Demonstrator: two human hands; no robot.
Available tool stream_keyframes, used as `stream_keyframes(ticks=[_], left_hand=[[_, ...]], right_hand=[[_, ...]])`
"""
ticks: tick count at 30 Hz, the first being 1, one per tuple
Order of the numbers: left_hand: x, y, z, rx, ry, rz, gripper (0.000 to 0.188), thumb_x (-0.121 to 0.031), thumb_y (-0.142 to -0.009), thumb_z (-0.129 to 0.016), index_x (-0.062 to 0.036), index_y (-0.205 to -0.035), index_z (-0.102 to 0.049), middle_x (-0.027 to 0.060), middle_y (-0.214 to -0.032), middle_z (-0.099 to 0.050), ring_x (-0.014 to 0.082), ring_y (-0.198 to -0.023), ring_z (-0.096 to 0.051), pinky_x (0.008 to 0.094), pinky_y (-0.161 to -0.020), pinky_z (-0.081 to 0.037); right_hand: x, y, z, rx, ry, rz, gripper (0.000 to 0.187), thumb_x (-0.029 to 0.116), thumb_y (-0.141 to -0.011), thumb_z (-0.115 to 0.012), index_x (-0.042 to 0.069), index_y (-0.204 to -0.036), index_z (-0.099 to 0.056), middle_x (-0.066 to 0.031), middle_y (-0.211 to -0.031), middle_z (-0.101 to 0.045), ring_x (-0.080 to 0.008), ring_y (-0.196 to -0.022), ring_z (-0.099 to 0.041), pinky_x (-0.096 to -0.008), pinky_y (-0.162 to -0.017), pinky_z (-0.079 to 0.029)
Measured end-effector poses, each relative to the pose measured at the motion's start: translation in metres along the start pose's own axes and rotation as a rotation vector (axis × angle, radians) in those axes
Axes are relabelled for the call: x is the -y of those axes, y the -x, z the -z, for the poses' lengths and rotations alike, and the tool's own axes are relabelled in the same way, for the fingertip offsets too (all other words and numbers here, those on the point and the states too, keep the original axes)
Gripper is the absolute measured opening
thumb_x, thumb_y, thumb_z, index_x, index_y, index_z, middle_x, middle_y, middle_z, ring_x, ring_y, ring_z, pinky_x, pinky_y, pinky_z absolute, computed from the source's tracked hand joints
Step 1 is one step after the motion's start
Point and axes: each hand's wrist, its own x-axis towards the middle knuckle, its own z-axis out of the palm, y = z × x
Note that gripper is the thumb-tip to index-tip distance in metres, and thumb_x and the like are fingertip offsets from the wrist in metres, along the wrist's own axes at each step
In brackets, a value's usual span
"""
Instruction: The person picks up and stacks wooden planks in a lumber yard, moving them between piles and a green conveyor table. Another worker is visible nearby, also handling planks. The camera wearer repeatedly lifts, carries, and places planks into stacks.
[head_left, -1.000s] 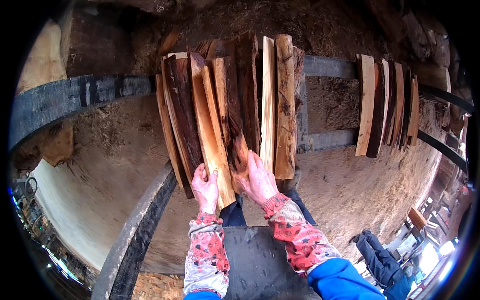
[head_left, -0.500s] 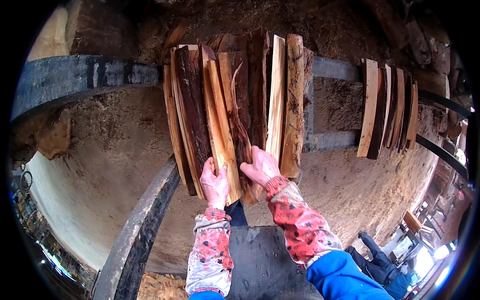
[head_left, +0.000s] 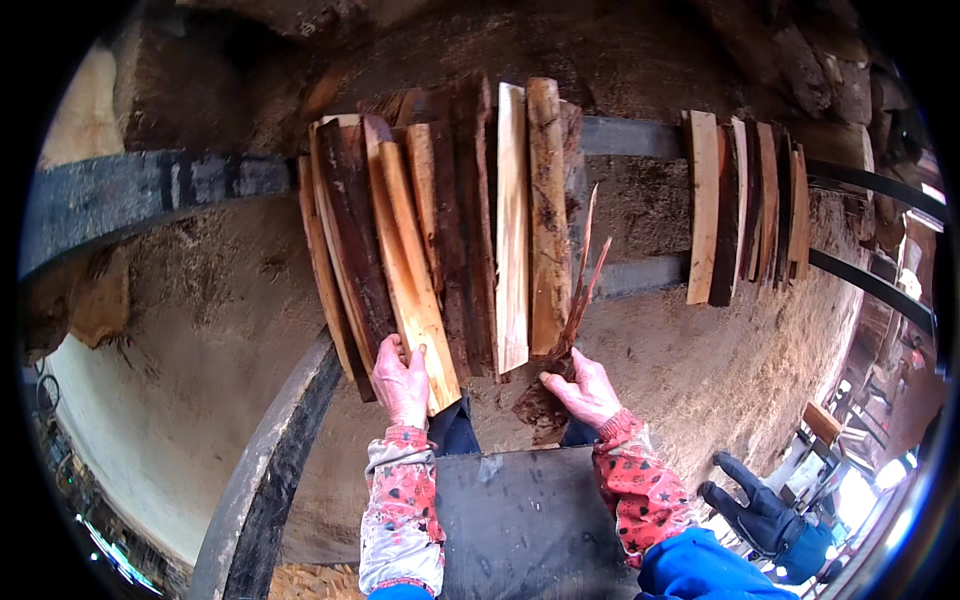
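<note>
My left hand (head_left: 402, 385) is closed around the near end of a split piece of firewood (head_left: 412, 285), pale orange with a narrow edge. That piece leans in a row of split wood, next to a dark bark-covered piece (head_left: 350, 225). Off to the right of the row, my right hand (head_left: 587, 392) pinches a ragged strip of bark (head_left: 543, 406). Its shaggy dark end hangs below my fingers, and two thin reddish splinters point away from me. A pale split piece (head_left: 512, 240) and a rounder one (head_left: 546, 220) lie at the row's right end.
The row rests across dark metal rails (head_left: 640, 137). Farther right is a second, smaller bundle of split wood (head_left: 703, 210). A curved dark bar (head_left: 265, 465) rises at the left, and a dark plate (head_left: 530, 515) sits close to me. Another person (head_left: 775, 525) is at the lower right.
My right hand has pulled the bark strip out of the row and carried it to the right. My left hand stays on the pale piece; the view has shifted slightly.
</note>
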Motion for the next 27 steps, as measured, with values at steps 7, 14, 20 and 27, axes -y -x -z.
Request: stream_keyframes(ticks=[7, 14, 20, 27], left_hand=[[-0.015, 0.039, 0.019, -0.151, -0.185, -0.253, 0.041, -0.013, -0.080, -0.072, 0.0023, -0.114, -0.056, 0.0149, -0.106, -0.057, 0.0278, -0.095, -0.058, 0.0377, -0.081, -0.048], [-0.001, 0.121, 0.015, 0.075, -0.038, -0.009, 0.037, -0.013, -0.080, -0.072, 0.0029, -0.110, -0.057, 0.0153, -0.105, -0.057, 0.0278, -0.093, -0.056, 0.0373, -0.079, -0.049], [0.011, 0.153, 0.012, 0.144, -0.028, 0.086, 0.035, -0.012, -0.079, -0.073, 0.0031, -0.107, -0.058, 0.0153, -0.100, -0.058, 0.0283, -0.091, -0.057, 0.0365, -0.076, -0.050], [0.028, 0.158, 0.007, 0.122, 0.022, 0.143, 0.033, -0.011, -0.078, -0.073, 0.0023, -0.105, -0.058, 0.0138, -0.100, -0.058, 0.0258, -0.087, -0.058, 0.0350, -0.074, -0.050]], right_hand=[[-0.026, -0.001, 0.008, 0.056, 0.090, -0.032, 0.044, 0.036, -0.085, -0.067, -0.002, -0.102, -0.053, -0.0284, -0.094, -0.062, -0.0482, -0.092, -0.059, -0.0494, -0.076, -0.049], [0.010, -0.041, 0.042, -0.085, 0.024, 0.261, 0.028, 0.013, -0.081, -0.074, 0.004, -0.103, -0.060, -0.0173, -0.093, -0.067, -0.0316, -0.089, -0.068, -0.0392, -0.077, -0.054], [0.092, -0.126, 0.082, -0.455, 0.216, 0.798, 0.037, 0.004, -0.082, -0.072, 0.007, -0.116, -0.059, -0.0146, -0.113, -0.061, -0.0293, -0.096, -0.065, -0.0328, -0.082, -0.054], [0.032, -0.229, 0.041, -0.115, 0.883, 0.747, 0.058, -0.003, -0.073, -0.058, 0.008, -0.130, -0.054, -0.0206, -0.149, -0.031, -0.0415, -0.135, -0.037, -0.0463, -0.109, -0.038]])
